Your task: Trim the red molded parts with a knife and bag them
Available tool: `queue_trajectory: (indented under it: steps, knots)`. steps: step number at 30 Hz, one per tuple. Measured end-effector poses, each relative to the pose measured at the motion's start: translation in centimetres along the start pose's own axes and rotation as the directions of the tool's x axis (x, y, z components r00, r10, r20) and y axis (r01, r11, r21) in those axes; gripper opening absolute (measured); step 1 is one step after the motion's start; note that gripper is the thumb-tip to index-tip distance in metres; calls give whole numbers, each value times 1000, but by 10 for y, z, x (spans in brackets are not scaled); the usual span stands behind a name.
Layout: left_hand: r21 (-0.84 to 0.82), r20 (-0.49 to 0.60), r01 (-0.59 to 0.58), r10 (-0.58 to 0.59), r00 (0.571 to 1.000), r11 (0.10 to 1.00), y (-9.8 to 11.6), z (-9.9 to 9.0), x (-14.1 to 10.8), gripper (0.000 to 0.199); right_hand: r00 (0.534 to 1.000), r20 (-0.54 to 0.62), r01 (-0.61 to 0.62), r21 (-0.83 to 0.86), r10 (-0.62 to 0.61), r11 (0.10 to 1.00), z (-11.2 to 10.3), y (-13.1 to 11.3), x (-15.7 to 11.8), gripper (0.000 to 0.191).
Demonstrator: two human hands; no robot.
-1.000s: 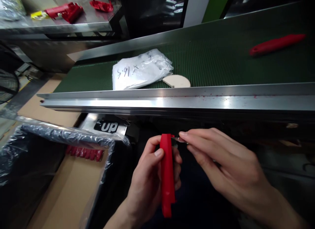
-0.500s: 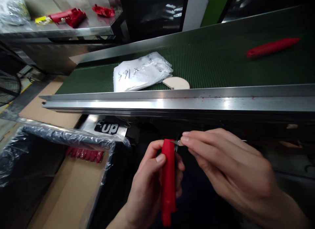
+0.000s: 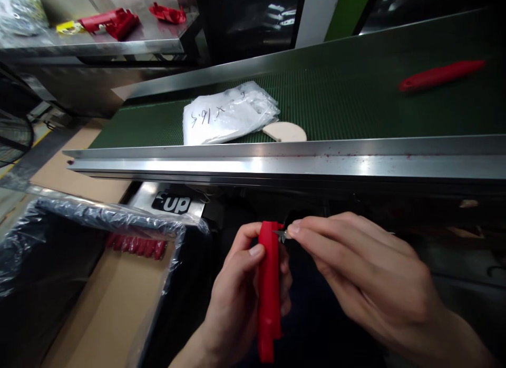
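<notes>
My left hand [image 3: 239,276] is closed around a long red plastic part [image 3: 269,283], held upright with its narrow stepped end toward me. The thumb presses on its left side and the fingers wrap behind it. In a pinch, my right hand [image 3: 367,268] holds a small pointed metal blade [image 3: 282,234], whose tip meets the right edge of the part near its top. The blade's handle is mostly hidden in my fingers. A small red bit shows beside the blade at that edge.
Beyond my hands runs a green conveyor belt [image 3: 340,104] with a metal rail [image 3: 237,165]. On it lie a plastic bag [image 3: 225,117], a cream curved piece [image 3: 285,131] and a red part [image 3: 440,75]. A lined box [image 3: 114,215] at left holds several wrapped red pieces [image 3: 136,245].
The blade has moved slightly down along the part's right edge, and a small red bit now shows there. My left hand keeps its hold.
</notes>
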State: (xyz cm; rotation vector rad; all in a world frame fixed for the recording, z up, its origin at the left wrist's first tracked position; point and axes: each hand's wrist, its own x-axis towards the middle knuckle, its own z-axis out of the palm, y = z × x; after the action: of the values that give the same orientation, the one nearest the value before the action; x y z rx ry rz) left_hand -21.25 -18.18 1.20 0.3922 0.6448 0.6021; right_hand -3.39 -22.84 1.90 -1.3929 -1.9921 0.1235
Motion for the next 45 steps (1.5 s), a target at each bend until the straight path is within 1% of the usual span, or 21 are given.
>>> queue_trajectory:
  steps: [4,7,10,14,18,22,24,27,30,32,33,35,37,38,41,45]
  knots:
    - [-17,-26,13,-14,1000,1000,1,0,0,13,998,55,21,11,-21,1000,2,-3,-8,46]
    - [8,-47,-9,10,999,1000,1,-1,1,14,997,73,23,12,-24,1000,3,-8,-12,45]
    - [19,-22,-41,41,999,999,5,-2,5,14,997,69,27,5,-27,1000,5,-15,-13,42]
    - [14,1,-48,48,999,999,11,-2,9,13,994,104,32,-6,-31,999,4,-22,-14,41]
    - [-13,13,-102,102,995,995,14,-1,12,12,989,133,70,-25,-66,997,2,-28,-17,37]
    - [-28,24,-81,82,996,996,17,-1,14,11,982,169,96,-49,-87,994,4,-31,-22,36]
    - [-32,11,-84,85,996,996,20,-1,16,11,986,145,92,-46,-85,995,8,-34,-24,34]
    - [-33,-22,-113,113,993,993,23,0,18,10,993,106,54,2,-54,999,9,-37,-25,33]
    - [-25,-43,-142,141,989,989,25,1,17,12,997,74,31,61,-35,998,3,-33,-24,38]
    - [13,-44,-153,153,987,988,25,0,13,12,999,43,12,71,-15,997,-3,-27,-21,43]
    - [57,-43,-157,160,986,986,23,0,10,13,999,32,1,61,-3,998,-5,-23,-18,44]
    - [183,-42,-164,174,984,969,20,-2,4,23,1000,7,-26,17,26,1000,-7,-16,-12,45]
    - [290,-25,-157,172,985,944,15,-5,-3,30,999,-20,-26,-43,25,999,-7,-12,-5,44]
    - [320,-12,-148,161,987,936,13,-7,-5,31,999,-28,-20,-65,18,998,-5,-11,-2,44]
    - [347,22,-120,120,993,930,10,-9,-12,28,998,-53,11,-95,-16,995,-2,-12,3,43]
    - [342,-35,-105,124,992,934,8,-4,-16,31,999,-42,31,-93,-35,995,0,-14,3,44]
